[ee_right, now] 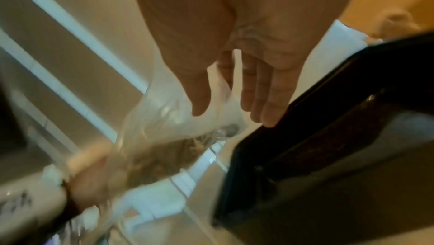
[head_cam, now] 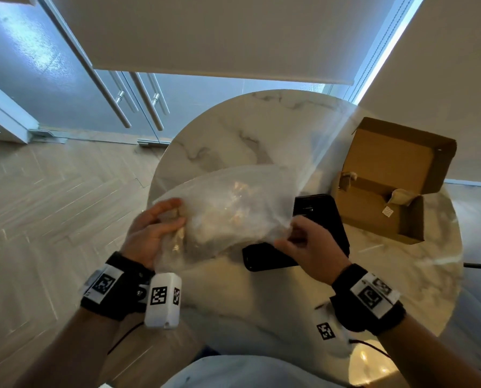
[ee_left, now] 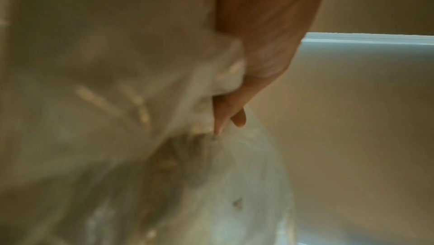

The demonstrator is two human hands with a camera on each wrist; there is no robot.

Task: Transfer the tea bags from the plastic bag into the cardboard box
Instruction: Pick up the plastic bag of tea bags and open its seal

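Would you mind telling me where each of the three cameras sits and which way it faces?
Head: on the head, looking down at the marble table; both forearms, left hand, right hand show.
Left wrist: along the left hand at the plastic bag.
Right wrist: along the right hand at the bag and a black object.
All three share the bag.

We see a thin, translucent, crinkled plastic bag [head_cam: 233, 208] with a soft sheen, over a round white marble-look tabletop [head_cam: 233, 130], polished and grey-veined. The open brown cardboard box [head_cam: 387, 191] looks matt, its flaps torn rough. A flat black object [head_cam: 321, 219] shows smooth gloss. The herringbone wood-look floor [head_cam: 52, 205] gleams faintly.
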